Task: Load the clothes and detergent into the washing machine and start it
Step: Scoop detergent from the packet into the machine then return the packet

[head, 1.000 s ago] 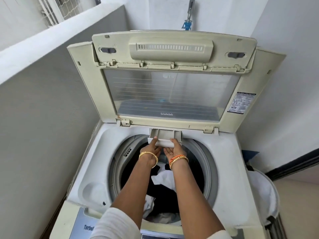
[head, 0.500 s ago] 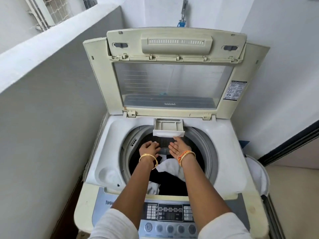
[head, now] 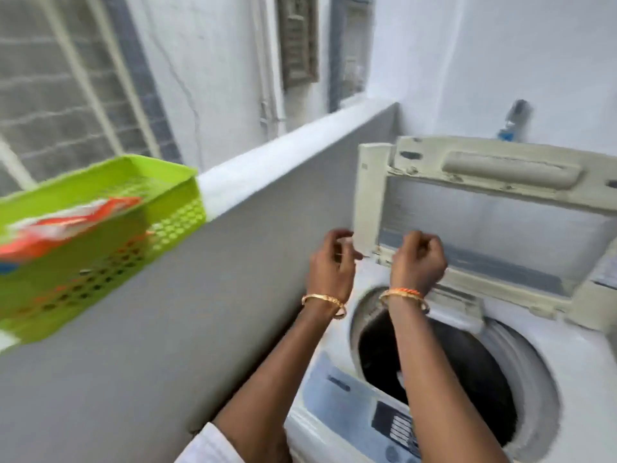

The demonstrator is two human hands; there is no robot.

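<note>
the whole view is smeared by motion blur. a white top-loading washing machine (head: 340, 359) with a cream hinged lid stands at the right, against a grey parapet wall (head: 160, 312) topped by a white ledge. its lid (head: 494, 208), a cream frame around a clear panel, is raised nearly upright, long axis running left to right, inner face toward the person. below it the round drum opening (head: 444, 372) faces up and looks dark inside; what lies in it is too blurred to make out. a small cream detergent drawer (head: 464, 304) juts from the back rim over the opening, pointing toward the person. the blue-grey control panel (head: 370, 416) with buttons runs along the front edge. both arms reach forward above the machine's left side. the left hand (head: 330, 262), a gold bangle at its wrist, has its fingers curled inward, loosely closed, with nothing clearly in it. the right hand (head: 419, 259), wearing gold and orange bangles, is curled into a loose fist just in front of the lid's lower left corner; contact with the lid cannot be told. at far left a lime-green perforated plastic basket (head: 173, 215) rests on the ledge, well apart from the hands, holding an orange and white packet (head: 66, 222) that lies on its side, long axis along the basket.
</note>
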